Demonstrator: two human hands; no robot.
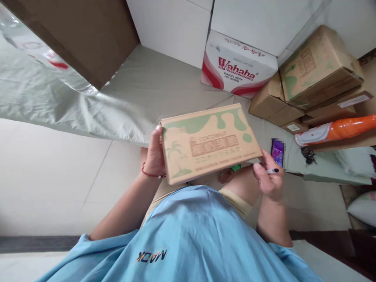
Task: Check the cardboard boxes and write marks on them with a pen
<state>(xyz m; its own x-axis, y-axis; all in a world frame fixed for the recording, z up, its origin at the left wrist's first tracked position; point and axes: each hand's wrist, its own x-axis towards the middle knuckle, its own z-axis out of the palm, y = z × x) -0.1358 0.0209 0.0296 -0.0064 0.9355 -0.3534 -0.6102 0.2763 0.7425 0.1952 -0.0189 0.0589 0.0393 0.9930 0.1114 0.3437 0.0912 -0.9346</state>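
Observation:
A flat brown cardboard box [210, 143] with green drip and palm-tree print and the word COCONUT is held up above my lap. My left hand [155, 152] grips its left edge, with the thumb at the top left corner and the other fingers hidden behind. At the lower right corner, my right hand [268, 176] steadies the box with its fingers. That same hand also holds a slim pen [272, 171] with a dark end, pinched near the thumb.
Ahead is a bench with a grey-green cover [164, 82]. On it stand a Wahaha water carton [239, 66], stacked brown boxes [320, 70], a lit phone [277, 152], an orange bottle [337, 130] and keys [308, 154]. Clear bottles [58, 62] lie beside a large brown box [85, 35].

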